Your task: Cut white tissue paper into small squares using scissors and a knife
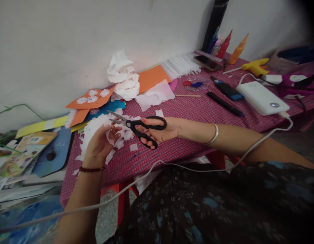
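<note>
My right hand (159, 132) grips a pair of black-handled scissors (130, 124), its fingers through the loops. The blades stand apart and point left, over my left hand (102, 139). Between the curled fingers of my left hand is a small piece of white paper (111, 137). Beneath and behind that hand lies a heap of white paper scraps (89, 130) on the checked tablecloth. One loose paper square (134, 147) rests near the table's front edge.
Behind are crumpled white paper (125, 81), orange cards (153, 76) and white strips (181, 64). On the right lie a black marker (224, 104), a white power bank (262, 96) and a yellow glue gun (256, 67). A white cable (157, 164) crosses in front of me.
</note>
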The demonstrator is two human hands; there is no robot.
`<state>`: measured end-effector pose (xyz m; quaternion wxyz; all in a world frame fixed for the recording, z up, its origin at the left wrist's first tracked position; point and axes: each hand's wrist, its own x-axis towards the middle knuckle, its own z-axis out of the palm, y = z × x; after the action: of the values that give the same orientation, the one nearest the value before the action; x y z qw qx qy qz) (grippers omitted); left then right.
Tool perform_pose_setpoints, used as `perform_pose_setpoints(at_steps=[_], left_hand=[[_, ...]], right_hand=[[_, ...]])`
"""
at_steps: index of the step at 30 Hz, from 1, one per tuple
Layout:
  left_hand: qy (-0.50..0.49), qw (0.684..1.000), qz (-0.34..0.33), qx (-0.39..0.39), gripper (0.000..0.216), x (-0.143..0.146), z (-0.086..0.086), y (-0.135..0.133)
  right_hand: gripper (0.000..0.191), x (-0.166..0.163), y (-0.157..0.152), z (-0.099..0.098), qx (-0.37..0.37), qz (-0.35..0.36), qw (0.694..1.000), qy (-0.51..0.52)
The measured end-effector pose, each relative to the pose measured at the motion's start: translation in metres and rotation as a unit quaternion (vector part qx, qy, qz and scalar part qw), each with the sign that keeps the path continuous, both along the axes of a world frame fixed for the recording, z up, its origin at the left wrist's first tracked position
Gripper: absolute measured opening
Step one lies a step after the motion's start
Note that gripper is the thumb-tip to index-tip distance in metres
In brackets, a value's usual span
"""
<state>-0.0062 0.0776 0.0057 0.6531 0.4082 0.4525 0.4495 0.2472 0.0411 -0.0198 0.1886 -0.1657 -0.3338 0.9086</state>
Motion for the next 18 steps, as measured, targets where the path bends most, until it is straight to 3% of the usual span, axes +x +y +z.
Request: perform_pose_setpoints(at_steps=[5, 8, 11, 15, 18], left_hand=[[0.018, 0.999, -0.010, 0.049, 0.015, 0.005, 0.000, -0.004], [0.076, 0.992, 0.016, 0.096, 0.019, 0.005, -0.001, -0.007], [0.102, 0.987, 0.022, 0.123, 0.015, 0.002, -0.003, -0.009], [0.144, 0.980, -0.029, 0.131, 0.018, -0.004, -0.006, -0.012], [0.188, 0.974, -0.070, 0.109, 0.019, -0.006, -0.006, -0.013]], right_hand=[[0.053, 0.003, -0.003, -0.001, 0.050, -0.028, 0.998, -0.021], [0.055, 0.011, -0.009, 0.000, 0.141, -0.089, 0.984, -0.068], [0.053, 0.019, -0.015, 0.002, 0.247, -0.096, 0.959, -0.104], [0.047, 0.022, -0.018, 0.007, 0.373, -0.070, 0.904, -0.195], [0.048, 0.018, -0.018, 0.014, 0.476, -0.067, 0.827, -0.292]])
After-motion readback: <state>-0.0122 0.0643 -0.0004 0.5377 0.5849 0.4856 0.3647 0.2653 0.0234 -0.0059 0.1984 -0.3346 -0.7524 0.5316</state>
